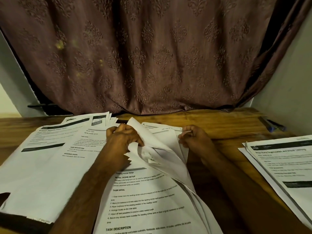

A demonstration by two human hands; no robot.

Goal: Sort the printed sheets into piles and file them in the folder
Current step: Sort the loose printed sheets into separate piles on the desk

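Observation:
A stack of printed sheets lies in front of me on the wooden table. My left hand grips several curled-up sheets lifted off that stack at its top edge. My right hand pinches the upper right corner of the lifted sheets. A second pile of sheets spreads out to the left. A third pile sits at the right edge. No folder is clearly visible.
A brown patterned curtain hangs behind the table's far edge. A blue pen lies at the back right. More sheets fan out at the back left. Bare wood shows between the middle stack and the right pile.

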